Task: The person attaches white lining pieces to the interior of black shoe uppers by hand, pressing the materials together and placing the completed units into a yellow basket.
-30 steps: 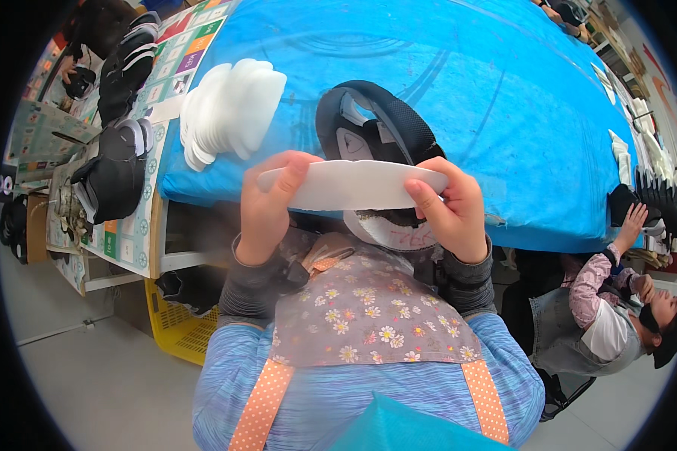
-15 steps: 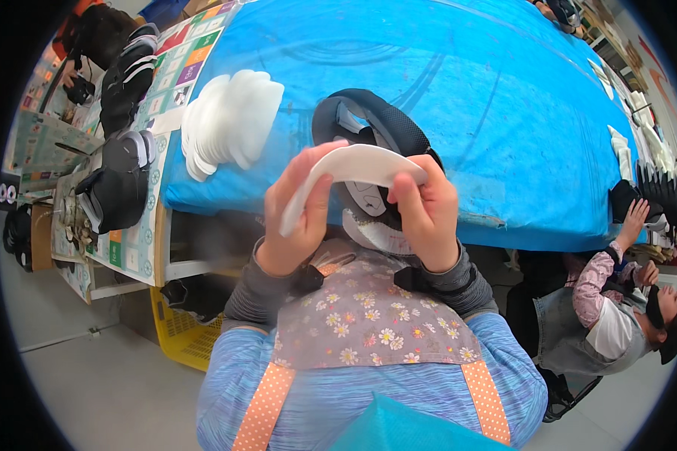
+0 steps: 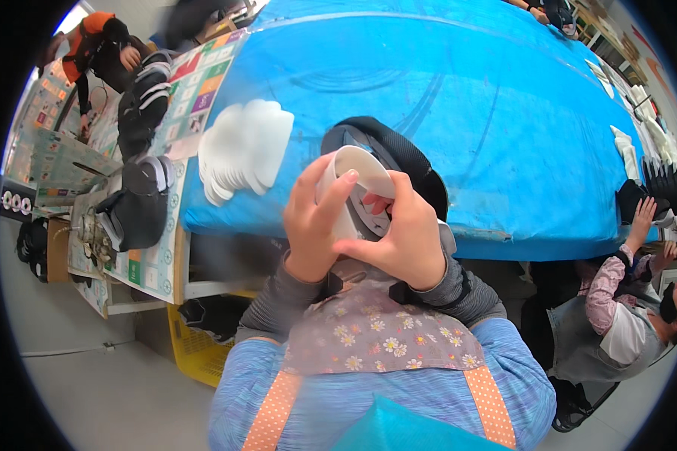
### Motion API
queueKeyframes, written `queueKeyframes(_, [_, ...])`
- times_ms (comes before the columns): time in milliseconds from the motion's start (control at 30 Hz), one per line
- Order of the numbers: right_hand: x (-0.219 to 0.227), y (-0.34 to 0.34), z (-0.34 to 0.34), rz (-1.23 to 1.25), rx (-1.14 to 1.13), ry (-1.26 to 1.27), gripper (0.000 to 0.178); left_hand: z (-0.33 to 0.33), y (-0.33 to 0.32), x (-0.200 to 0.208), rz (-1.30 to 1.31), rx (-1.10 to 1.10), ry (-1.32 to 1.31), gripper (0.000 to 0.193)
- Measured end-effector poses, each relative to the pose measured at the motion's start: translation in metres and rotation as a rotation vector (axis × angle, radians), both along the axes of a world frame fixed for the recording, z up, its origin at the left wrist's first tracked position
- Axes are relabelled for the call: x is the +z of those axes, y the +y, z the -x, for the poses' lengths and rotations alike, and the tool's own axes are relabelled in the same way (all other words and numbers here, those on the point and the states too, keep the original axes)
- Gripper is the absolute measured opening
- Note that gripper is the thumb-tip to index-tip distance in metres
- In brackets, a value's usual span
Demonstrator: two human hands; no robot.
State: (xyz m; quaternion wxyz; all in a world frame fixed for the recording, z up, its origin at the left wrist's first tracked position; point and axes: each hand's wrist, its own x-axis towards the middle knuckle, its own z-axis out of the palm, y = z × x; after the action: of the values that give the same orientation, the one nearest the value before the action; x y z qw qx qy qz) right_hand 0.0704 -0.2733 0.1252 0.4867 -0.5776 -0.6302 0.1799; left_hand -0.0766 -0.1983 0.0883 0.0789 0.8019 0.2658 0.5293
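My left hand [image 3: 308, 225] and my right hand [image 3: 410, 240] both grip a thin white insole [image 3: 362, 167]. It is bent into a tight curl between them, its curved edge facing up. Fingers of both hands press on its sides, and my thumbs lie close to it. Right behind my hands, a black mesh shoe upper [image 3: 421, 165] rests at the near edge of the blue-covered table; my hands hide part of it. To its left lies a fanned stack of white insole-shaped sheets [image 3: 250, 146].
Black shoe uppers [image 3: 141, 203] are piled on the patterned side table [image 3: 158, 263] at left. A yellow crate [image 3: 195, 349] stands beneath. At right a co-worker [image 3: 609, 323] sits by the blue table [image 3: 534, 150]; another person [image 3: 101, 45] works at far left.
The insole has gone from a wide arch to a tight curl as my hands came closer together. The view has shifted slightly, and the person at far left shows more fully.
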Motion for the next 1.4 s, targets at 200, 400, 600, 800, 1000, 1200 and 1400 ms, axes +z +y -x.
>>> queueKeyframes(200, [-0.009, 0.006, -0.001, 0.072, 0.013, 0.155, 0.081, 0.002, 0.002, 0.007, -0.006, 0.04, 0.116, 0.057])
queueKeyframes(400, [-0.021, -0.001, -0.016, 0.155, 0.292, 0.322, 0.079, 0.025, 0.052, -0.016, -0.244, -0.311, 0.071, 0.1])
queueKeyframes(600, [-0.037, -0.006, -0.04, 0.022, 0.228, 0.19, 0.077, 0.041, 0.114, -0.03, 0.581, -0.634, -0.197, 0.091])
queueKeyframes(800, [-0.041, 0.0, -0.081, -0.011, 0.07, -0.062, 0.079, -0.007, 0.133, -0.026, 0.78, -0.523, -0.008, 0.079])
queueKeyframes(1000, [-0.037, -0.01, -0.104, -0.061, 0.13, 0.148, 0.078, -0.053, 0.128, -0.03, 0.815, -0.656, 0.028, 0.072])
queueKeyframes(1200, [0.003, 0.047, -0.205, 0.106, -0.064, 0.324, 0.048, -0.056, 0.117, -0.045, 0.834, -0.766, -0.199, 0.066])
queueKeyframes(1400, [-0.064, 0.189, -0.275, 0.329, -0.085, -0.024, 0.097, -0.065, 0.122, -0.06, 0.895, -0.788, -0.352, 0.093])
